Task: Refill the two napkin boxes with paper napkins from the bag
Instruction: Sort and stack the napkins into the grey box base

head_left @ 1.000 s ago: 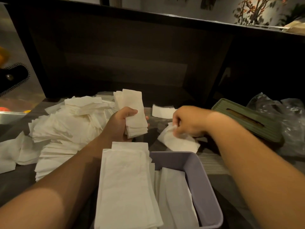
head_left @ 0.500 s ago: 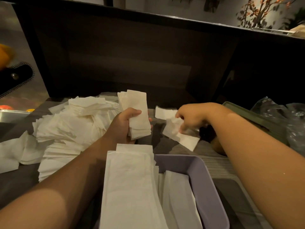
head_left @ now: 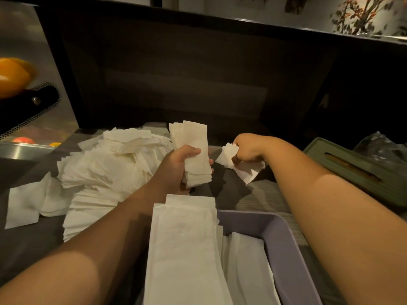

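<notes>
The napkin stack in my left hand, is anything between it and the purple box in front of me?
Nothing solid. The napkin stack in the left hand is held just beyond the purple box. Only a tall bundle of napkins already fills the box's left side; the right side looks lower.

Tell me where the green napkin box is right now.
In the head view the green napkin box lies at the right edge of the table, just beyond the right forearm, beside the plastic bag.
</notes>
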`<state>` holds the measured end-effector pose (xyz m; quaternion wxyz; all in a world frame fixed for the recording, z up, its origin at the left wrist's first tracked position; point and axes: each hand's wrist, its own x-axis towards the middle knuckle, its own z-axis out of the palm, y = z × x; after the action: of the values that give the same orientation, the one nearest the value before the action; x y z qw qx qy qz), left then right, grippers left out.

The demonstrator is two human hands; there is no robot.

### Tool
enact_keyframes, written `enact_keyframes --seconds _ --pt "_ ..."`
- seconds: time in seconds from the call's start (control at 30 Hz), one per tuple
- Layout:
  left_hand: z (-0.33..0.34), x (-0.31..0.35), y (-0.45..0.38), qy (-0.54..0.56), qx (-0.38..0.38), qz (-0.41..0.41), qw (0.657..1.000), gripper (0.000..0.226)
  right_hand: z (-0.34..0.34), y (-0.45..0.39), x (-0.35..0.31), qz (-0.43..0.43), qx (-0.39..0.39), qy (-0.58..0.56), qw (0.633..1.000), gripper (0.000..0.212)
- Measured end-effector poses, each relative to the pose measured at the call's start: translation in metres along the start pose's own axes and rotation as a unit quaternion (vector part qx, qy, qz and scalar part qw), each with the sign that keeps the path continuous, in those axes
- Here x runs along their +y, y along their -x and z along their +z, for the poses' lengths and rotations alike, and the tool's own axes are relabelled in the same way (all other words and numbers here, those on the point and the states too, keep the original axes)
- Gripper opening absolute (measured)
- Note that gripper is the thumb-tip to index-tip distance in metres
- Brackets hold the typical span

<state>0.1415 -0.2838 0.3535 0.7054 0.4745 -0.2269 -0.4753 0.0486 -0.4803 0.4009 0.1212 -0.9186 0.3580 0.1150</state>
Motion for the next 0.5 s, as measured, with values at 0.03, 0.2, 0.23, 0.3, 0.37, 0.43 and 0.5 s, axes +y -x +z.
enact_keyframes --seconds 0.03,0.2,0.23,0.3,0.37,0.43,0.5 --pt "0.0 0.0 0.0 -0.002 0.006 0.001 1.0 0.036 0.0 0.005 0.0 0.006 0.0 -0.01 1.0 0.038" --pt "0.006 -0.004 -0.001 -0.029 0.033 0.013 0.999 0.029 0.002 0.046 0.005 0.001 0.051 -0.227 0.973 0.041" --pt "0.006 -0.005 -0.001 -0.029 0.039 0.016 0.999 0.029 0.002 0.057 0.005 -0.018 0.059 -0.313 0.948 0.044" --pt "0.008 -0.005 0.0 -0.039 0.056 0.026 0.997 0.038 0.004 0.081 0.003 -0.083 0.052 -0.462 0.882 0.047" --pt "0.006 -0.005 0.0 -0.047 0.04 0.032 0.998 0.066 0.011 0.097 -0.002 -0.137 0.044 -0.568 0.81 0.047" --pt "0.011 -0.004 0.001 -0.045 -0.011 0.043 0.998 0.061 0.025 0.099 -0.007 -0.141 0.043 -0.645 0.75 0.043" --pt "0.017 -0.002 0.004 -0.045 -0.047 0.05 0.997 0.051 0.041 0.095 -0.015 -0.119 0.051 -0.68 0.722 0.036"
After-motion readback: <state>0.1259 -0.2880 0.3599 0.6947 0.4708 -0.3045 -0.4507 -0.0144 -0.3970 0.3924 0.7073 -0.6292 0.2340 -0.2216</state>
